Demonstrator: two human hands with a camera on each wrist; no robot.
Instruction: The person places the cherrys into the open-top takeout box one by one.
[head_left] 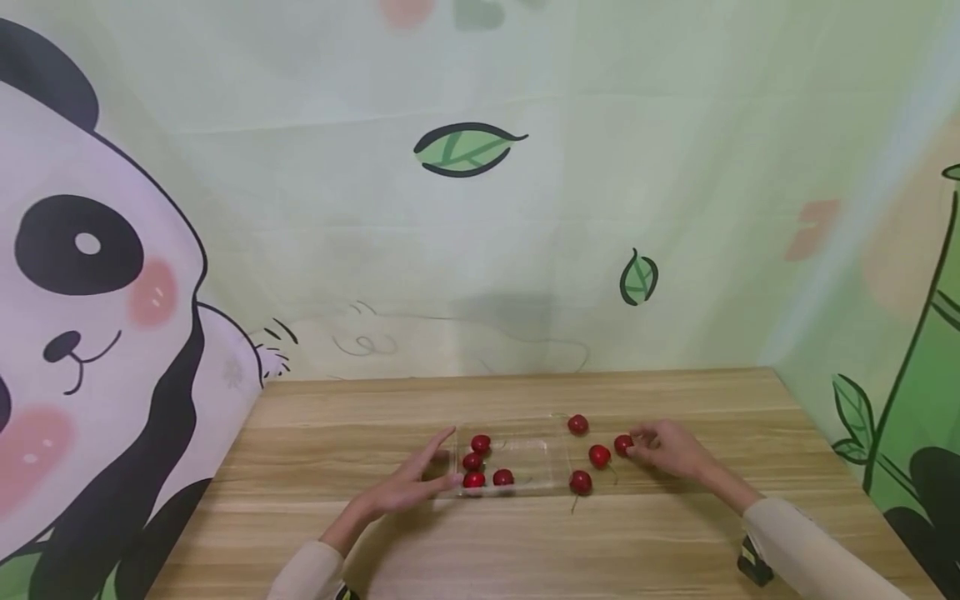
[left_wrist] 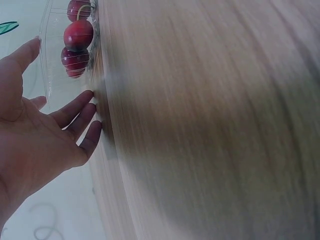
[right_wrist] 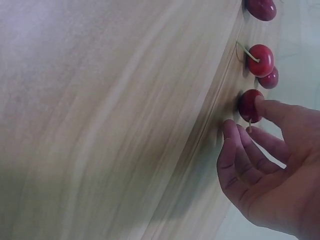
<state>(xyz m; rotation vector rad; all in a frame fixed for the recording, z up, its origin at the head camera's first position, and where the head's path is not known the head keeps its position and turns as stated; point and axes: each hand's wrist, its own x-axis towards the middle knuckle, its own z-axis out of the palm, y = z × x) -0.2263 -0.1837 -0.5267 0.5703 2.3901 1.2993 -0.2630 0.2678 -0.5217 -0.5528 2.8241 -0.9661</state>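
A clear plastic tray (head_left: 551,475) lies on the table with several red cherries (head_left: 480,443) in its left part. My left hand (head_left: 408,487) is at the tray's left end, fingers spread and fairly straight; in the left wrist view a fingertip touches the clear wall. To the right of the tray, my right hand (head_left: 667,450) pinches a dark red cherry (right_wrist: 250,106) at the table surface. Its thumb lies on the fruit and the index fingertip is by the short stem; the other fingers are curled loosely.
Three more cherries lie between the tray and my right hand: one at the back (head_left: 577,425), a middle one (head_left: 599,456) and a front one (head_left: 581,482) with its stem toward me. Behind the wooden table (head_left: 337,417) hangs a printed cloth (head_left: 337,208) with a panda and leaves.
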